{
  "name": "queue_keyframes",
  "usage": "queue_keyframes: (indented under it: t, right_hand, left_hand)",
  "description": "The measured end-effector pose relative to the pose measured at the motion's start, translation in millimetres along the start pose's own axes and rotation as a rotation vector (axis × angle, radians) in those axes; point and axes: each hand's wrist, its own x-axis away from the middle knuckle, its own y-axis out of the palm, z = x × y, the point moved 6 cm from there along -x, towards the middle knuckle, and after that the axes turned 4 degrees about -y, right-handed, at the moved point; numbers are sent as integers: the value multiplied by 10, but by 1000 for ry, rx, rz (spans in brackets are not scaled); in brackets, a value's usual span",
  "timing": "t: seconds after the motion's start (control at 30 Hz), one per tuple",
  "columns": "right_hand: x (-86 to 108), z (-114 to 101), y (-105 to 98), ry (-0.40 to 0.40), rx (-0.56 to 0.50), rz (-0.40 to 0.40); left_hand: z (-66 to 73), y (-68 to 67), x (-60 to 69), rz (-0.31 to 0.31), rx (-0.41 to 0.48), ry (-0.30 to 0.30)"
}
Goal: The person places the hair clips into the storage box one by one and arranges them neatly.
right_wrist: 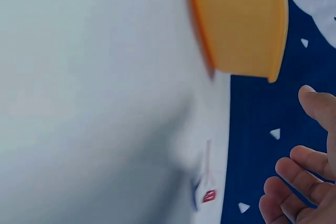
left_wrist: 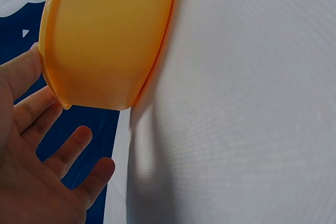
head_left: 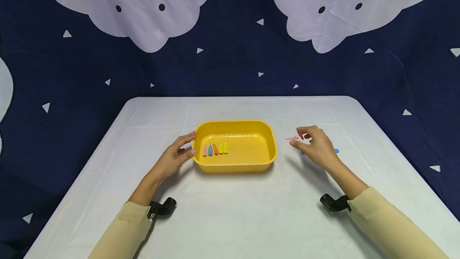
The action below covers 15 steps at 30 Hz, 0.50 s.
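Note:
My left hand [head_left: 174,156] touches the left rim of a yellow plastic tray [head_left: 237,168] with thumb and fingertips; its other fingers are spread in the left wrist view. Inside the tray, at the left, a row of snap hair clips lies side by side: a pink clip [head_left: 205,150], a blue clip [head_left: 210,149], an orange clip [head_left: 215,149] and two yellow ones. Right of the tray, my right hand [head_left: 316,145] is over more clips, thumb and fingers apart, holding nothing. Near its fingertips are a pale pink clip [head_left: 291,138] and a red clip [head_left: 300,135].
A blue piece [head_left: 336,151] shows beyond the right hand, and another bluish bit peeks out under its thumb. White cloth covers the table [head_left: 230,215]. Behind it hangs a dark blue curtain [head_left: 230,63] with clouds and small triangles.

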Motion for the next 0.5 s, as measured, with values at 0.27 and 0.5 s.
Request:
queue_keyframes:
  t: [0.27,0.5]
  right_hand:
    - [145,239,59,67,47,-55]
    - [209,371,86,79,81,-90]
  left_hand:
    - [-10,1,-4,2,3,-2]
    - [-14,3,-9,0,4,-7]
